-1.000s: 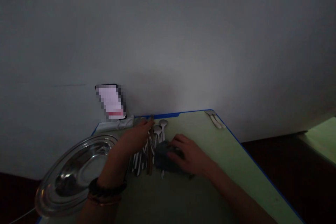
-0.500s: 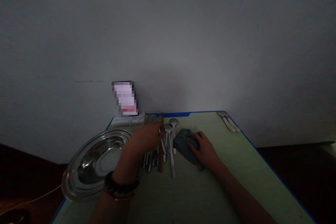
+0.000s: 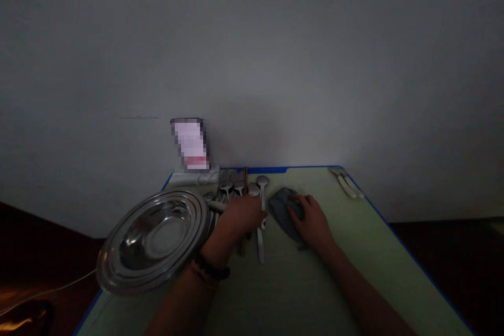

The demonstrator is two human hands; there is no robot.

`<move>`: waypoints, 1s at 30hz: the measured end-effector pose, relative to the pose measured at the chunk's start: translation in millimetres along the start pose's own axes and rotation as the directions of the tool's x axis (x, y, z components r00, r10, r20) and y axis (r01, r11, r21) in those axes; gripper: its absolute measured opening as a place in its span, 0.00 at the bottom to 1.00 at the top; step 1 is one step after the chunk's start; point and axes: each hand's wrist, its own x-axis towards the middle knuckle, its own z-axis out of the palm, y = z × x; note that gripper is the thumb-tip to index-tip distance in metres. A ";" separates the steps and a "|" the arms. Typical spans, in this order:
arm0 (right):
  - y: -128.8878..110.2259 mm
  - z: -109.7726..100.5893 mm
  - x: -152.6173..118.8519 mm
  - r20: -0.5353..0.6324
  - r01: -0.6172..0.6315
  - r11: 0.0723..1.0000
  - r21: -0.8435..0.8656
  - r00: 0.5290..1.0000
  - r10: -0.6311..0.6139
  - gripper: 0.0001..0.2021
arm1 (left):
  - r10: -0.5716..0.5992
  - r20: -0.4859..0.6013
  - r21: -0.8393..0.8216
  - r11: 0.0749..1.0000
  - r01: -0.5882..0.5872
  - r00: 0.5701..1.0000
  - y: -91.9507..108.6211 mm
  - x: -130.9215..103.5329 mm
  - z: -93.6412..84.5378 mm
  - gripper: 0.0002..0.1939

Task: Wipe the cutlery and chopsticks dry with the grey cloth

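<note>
A round shiny steel basin with a broad rim (image 3: 161, 241) is taken as the landmark. To its right, silver metal spoons (image 3: 262, 181) and slim brown wooden chopsticks (image 3: 241, 247) are laid close together on a pale green tabletop with blue edging (image 3: 307, 294). The left hand (image 3: 244, 214) is placed over this row, right of the basin, with its fingers drawn narrow at the spoon handles; whether a handle is gripped cannot be told, as the contact is hidden and the light is dim. Farther right of the basin, beyond the spoons, a bunched grey-blue fabric cloth (image 3: 284, 209) is held under the curled fingers of the right hand (image 3: 314, 222). At the far right of the basin, two metal forks with cream handles (image 3: 347, 185) are laid near the table corner. Behind the basin, a dark-framed phone with a bright screen (image 3: 191, 144) is propped above a flat white packet (image 3: 189, 177).

Caution: the basin is judged liable to be tipped if its rim is knocked by the left forearm, since its left side is extended past the table edge. Spoons could be scattered, or chopsticks rolled, if the row is dragged by the left wrist. A spoon could be caught and pulled askew by a loose fold if the cloth is swept toward the basin
</note>
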 end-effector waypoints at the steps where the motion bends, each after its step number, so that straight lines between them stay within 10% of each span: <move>1: -0.2 -0.3 0.0 -0.001 0.002 1.000 -0.001 1.000 -0.002 0.15 | 0.007 -0.004 0.003 1.000 -0.007 1.000 -0.8 0.4 0.0 0.16; 15: -1.7 0.9 1.0 0.011 -0.022 1.000 -0.014 1.000 0.022 0.15 | -0.177 -0.156 0.017 0.983 0.182 0.972 0.3 -0.9 11.0 0.21; 30: -1.0 -1.8 -1.3 0.018 -0.006 1.000 0.013 1.000 0.006 0.15 | -0.156 -0.073 -0.068 0.986 0.151 0.985 -6.1 -3.9 12.0 0.18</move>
